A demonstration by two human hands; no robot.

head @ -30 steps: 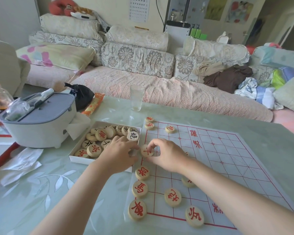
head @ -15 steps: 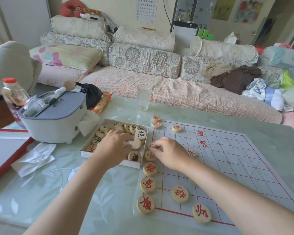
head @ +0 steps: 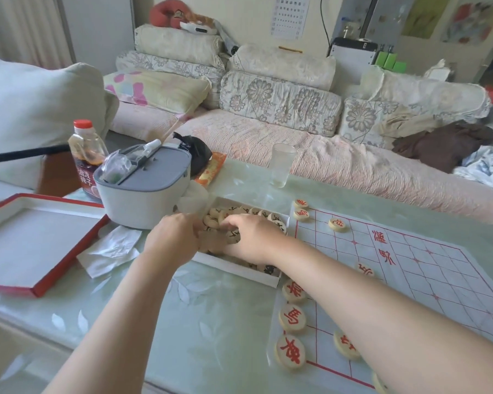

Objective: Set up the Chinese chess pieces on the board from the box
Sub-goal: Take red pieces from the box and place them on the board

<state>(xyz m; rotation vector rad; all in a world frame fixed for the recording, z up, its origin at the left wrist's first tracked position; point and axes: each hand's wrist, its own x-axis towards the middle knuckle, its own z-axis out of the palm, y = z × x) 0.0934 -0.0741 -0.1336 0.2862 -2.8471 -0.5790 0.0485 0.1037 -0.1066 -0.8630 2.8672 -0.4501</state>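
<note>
Both hands were down in the box (head: 239, 269), close together. The left hand (head: 174, 240) was at its left side and the right hand (head: 254, 241) was over the middle, on top of the loose pieces (head: 275, 218).

Head view, change: a second earlier the right hand was on the board (head: 424, 280), setting a red piece on the left edge line, while the left was already at the box. That piece was down and the right hand had crossed back to the box. My read: one placement was done and the next pick was starting. Red pieces (head: 290, 352) ran up the near left edge, with a few more at the far corner (head: 301, 214). Most of the board was bare and the black-lettered pieces were in the box, so the task looked well short of half done.

Hidden or unclear: the fingertips of both hands were smeared by motion and buried among the pieces, so I couldn't tell if either hand was clamped on one. The right forearm covered the middle of the near row, and one red piece (head: 346, 344) showed only partly under it. The board's right side ran out of frame. The box sat on the counter (head: 197, 322), just beside the board's left edge.
</note>
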